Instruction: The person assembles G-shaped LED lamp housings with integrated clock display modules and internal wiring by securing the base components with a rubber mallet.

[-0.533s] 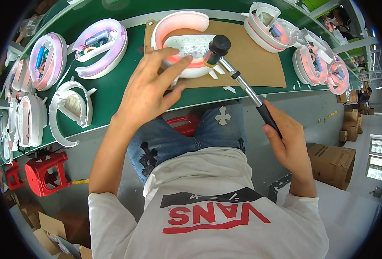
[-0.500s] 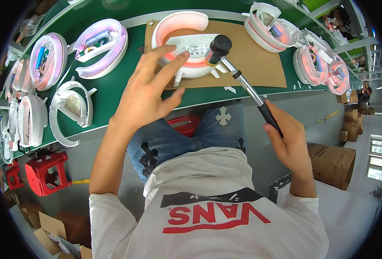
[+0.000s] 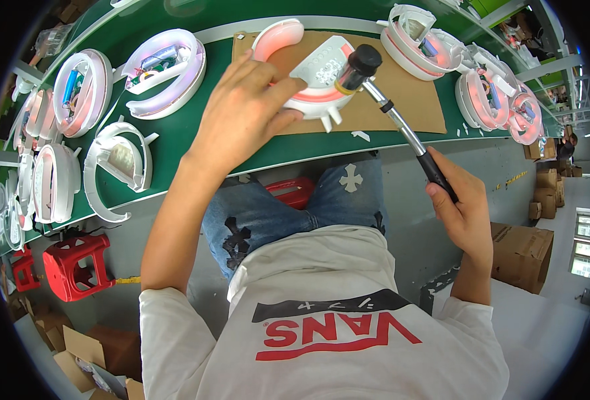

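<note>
On a brown cardboard sheet (image 3: 401, 100) lies a white, pink-lit curved plastic housing (image 3: 278, 40), with a half-round perforated panel inside and small prongs on its near edge. My left hand (image 3: 245, 103) is closed on its left side, the index finger and thumb at the near rim; the other fingertips are partly hidden. In my right hand (image 3: 458, 193) is a mallet (image 3: 405, 127), held by its black grip. Its dark head, with a yellowish band, is at the housing's right end; I cannot tell whether they touch.
Similar lit housings (image 3: 168, 73) stand along the green bench (image 3: 201, 143) on the left, and more housings (image 3: 418, 47) on the right. An unlit white ring part (image 3: 118, 163) lies near the left front edge. Red stools (image 3: 78, 267) and a cardboard box (image 3: 521, 257) are on the floor.
My left hand has gone from spread fingers to a grip on the housing. The housing has turned, its perforated panel tilting up to the right. The mallet has shifted slightly right.
</note>
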The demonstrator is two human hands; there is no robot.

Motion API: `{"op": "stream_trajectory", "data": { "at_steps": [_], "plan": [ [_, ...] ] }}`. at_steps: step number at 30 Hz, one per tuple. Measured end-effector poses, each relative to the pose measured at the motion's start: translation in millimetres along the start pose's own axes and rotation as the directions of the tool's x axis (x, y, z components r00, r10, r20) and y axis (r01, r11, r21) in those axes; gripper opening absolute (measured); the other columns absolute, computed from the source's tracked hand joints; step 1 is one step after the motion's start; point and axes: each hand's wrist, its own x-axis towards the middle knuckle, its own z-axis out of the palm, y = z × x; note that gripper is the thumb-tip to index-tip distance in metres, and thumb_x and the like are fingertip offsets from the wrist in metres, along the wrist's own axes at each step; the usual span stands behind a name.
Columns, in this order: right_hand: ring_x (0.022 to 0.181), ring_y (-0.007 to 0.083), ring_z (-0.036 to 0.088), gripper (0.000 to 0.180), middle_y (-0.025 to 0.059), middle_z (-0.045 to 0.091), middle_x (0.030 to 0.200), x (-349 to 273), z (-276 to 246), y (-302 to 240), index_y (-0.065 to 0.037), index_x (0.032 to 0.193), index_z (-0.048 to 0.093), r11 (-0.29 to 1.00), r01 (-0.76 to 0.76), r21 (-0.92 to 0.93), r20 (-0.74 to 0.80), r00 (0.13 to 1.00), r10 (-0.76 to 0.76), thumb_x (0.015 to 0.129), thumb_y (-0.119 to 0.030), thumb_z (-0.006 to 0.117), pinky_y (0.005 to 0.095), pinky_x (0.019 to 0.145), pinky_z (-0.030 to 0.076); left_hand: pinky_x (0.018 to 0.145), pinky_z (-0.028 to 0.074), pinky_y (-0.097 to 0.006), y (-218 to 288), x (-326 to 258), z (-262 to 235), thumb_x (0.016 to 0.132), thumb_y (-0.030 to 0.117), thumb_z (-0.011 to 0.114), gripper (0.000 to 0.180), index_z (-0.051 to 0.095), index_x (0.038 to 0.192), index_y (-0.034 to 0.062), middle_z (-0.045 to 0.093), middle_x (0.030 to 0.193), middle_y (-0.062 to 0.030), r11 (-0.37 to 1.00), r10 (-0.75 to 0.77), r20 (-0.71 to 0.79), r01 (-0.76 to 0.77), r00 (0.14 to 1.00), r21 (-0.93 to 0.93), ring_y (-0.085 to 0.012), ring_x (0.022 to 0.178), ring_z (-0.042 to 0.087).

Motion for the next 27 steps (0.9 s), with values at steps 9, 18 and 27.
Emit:
{"op": "stream_trajectory", "data": {
  "at_steps": [9,18,27],
  "plan": [
    [0.071,0.0299,0.063,0.046,0.0196,0.068,0.093,-2.3,-13.0,-13.7,0.007,0.135,0.058,0.995,0.092,-0.042,0.008,0.996,-0.092,0.091,-0.003,0.069,0.0343,0.068,0.051,0.116,0.036,-0.055,-2.0,-8.3,9.7,0.070,0.018,0.084,0.051,0.064,0.115,0.0045,0.062,0.118,-0.0106,0.997,0.051,-0.036,-0.049,0.998,0.063,-0.0315,0.126,0.054],
    [0.066,0.0251,0.059,0.048,0.0151,0.064,0.087,-23.2,24.5,-13.4,0.007,0.137,0.056,0.989,0.127,-0.070,-0.113,0.985,-0.134,0.092,0.000,0.068,0.0350,0.063,0.050,0.117,0.033,-0.054,1.0,-3.5,15.2,0.076,0.022,0.080,0.041,0.063,0.108,0.0043,0.059,0.113,-0.0093,0.989,0.079,-0.018,-0.076,0.997,0.131,-0.0300,0.121,0.054],
    [0.069,0.0308,0.059,0.047,0.0173,0.063,0.087,-16.0,16.5,-6.0,0.005,0.136,0.057,0.998,0.044,-0.047,-0.002,0.999,-0.045,0.091,-0.001,0.068,0.0356,0.064,0.049,0.118,0.035,-0.054,-4.4,-0.4,2.1,0.074,0.015,0.080,0.040,0.065,0.109,0.0027,0.062,0.110,-0.0113,0.997,0.075,0.012,-0.075,0.997,-0.001,-0.0318,0.117,0.056]
  ]
}}
